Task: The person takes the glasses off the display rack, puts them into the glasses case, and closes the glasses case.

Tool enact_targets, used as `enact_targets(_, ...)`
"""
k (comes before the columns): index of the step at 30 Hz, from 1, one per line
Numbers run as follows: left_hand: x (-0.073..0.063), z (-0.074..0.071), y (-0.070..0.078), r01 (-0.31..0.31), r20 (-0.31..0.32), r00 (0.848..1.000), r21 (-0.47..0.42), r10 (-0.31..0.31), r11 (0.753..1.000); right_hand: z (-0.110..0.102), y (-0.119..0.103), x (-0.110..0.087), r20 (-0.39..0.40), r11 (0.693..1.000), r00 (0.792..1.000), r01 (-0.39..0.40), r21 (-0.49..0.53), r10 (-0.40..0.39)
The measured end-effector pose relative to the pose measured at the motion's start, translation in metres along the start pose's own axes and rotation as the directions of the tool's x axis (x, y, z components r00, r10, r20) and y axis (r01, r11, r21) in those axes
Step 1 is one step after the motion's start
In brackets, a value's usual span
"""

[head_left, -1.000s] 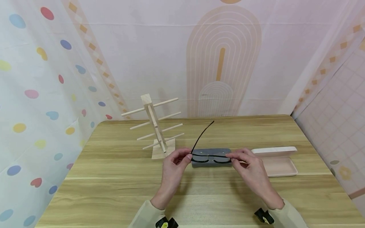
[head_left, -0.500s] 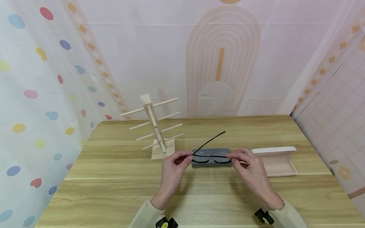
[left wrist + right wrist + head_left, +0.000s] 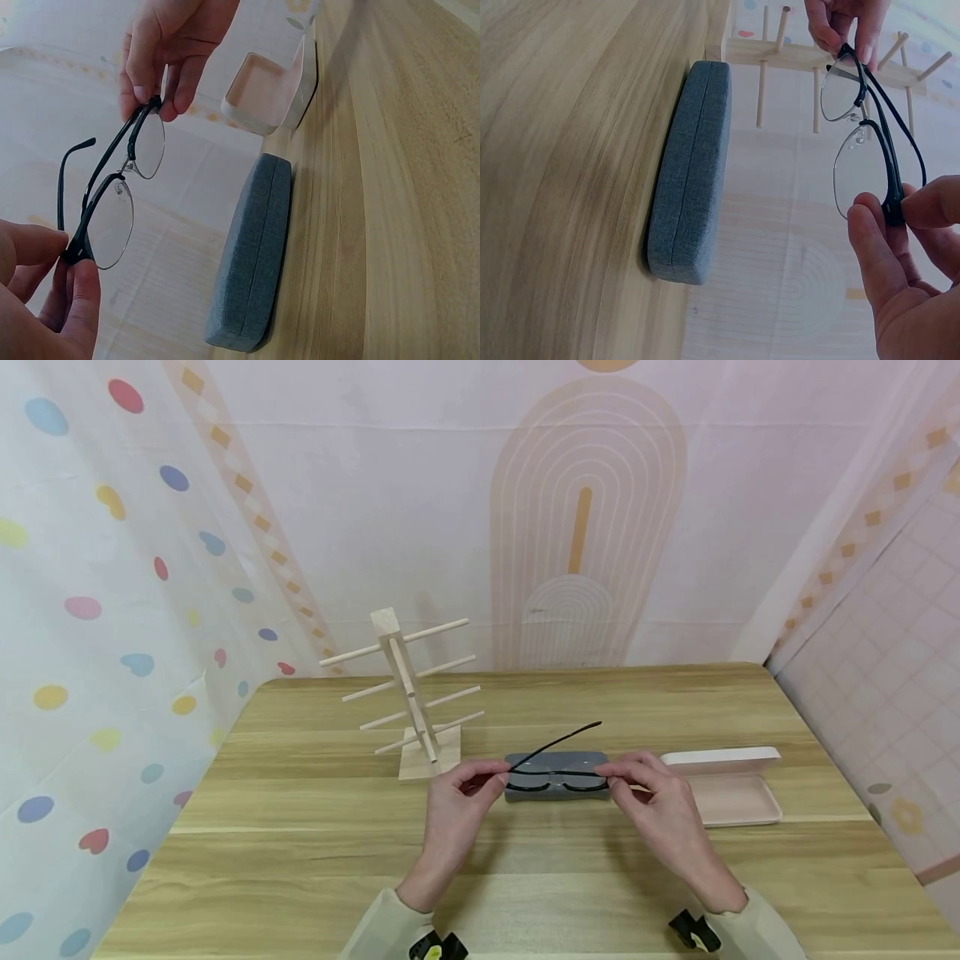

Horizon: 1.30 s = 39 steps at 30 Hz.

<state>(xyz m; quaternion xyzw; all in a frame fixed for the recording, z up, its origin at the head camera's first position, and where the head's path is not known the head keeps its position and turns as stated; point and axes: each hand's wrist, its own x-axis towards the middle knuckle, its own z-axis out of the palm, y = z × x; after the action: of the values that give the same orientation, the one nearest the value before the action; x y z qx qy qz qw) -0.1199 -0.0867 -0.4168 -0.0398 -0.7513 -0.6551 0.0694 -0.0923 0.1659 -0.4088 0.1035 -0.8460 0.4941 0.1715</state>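
Black half-rim eyeglasses (image 3: 99, 196) are held up between my two hands, close over a grey-blue glasses case (image 3: 556, 759) in the head view. At the left hinge corner, my left hand (image 3: 459, 810) pinches the frame between thumb and fingers. My right hand (image 3: 666, 814) pinches the opposite corner. The left temple slants inward, part folded, its tip pointing away to the right. Along the brow bar lies the other temple, folded across. In the right wrist view the case (image 3: 690, 176) lies shut on the table, below the glasses.
A wooden peg rack (image 3: 407, 681) with several dowels stands behind my left hand. To the right, an open case (image 3: 735, 800) with a white lid and pinkish inside lies on the wooden table (image 3: 300, 868). A patterned curtain (image 3: 420, 485) hangs behind.
The left temple has swung inward, its tip moving rightward and down toward the brow bar. My left fingers shifted slightly right; the right hand has stayed put.
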Motion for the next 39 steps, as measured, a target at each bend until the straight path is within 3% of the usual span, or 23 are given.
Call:
enact_targets(10,-0.0006,0.0007,-0.0018,0.014,0.013,1.000,0.038,-0.014,0.999,-0.0003,0.0005,-0.0013,-0.001,0.999,1.000,-0.030,0.024,0.030)
enact_targets(19,-0.0009,0.0017,-0.0026,0.013,0.018,1.000,0.054,-0.014,0.998,-0.0003,-0.0010,-0.0001,0.010,0.987,0.991,-0.134,0.093,0.134)
enact_targets(24,-0.0004,0.0027,-0.0019,0.001,0.018,1.000,0.064,-0.003,0.998,-0.0007,0.0002,-0.0004,0.007,0.990,0.995,-0.103,0.098,0.103)
enact_targets(32,0.0001,0.0044,-0.0021,-0.001,0.026,1.000,0.079,-0.001,0.997,-0.0028,0.0023,-0.0006,-0.009,0.999,0.999,-0.046,0.014,0.046)
enact_targets(39,0.0005,0.0075,-0.0027,0.012,0.050,0.999,0.040,-0.014,0.999,-0.0073,0.0058,-0.0008,-0.017,0.998,0.997,-0.069,0.011,0.069)
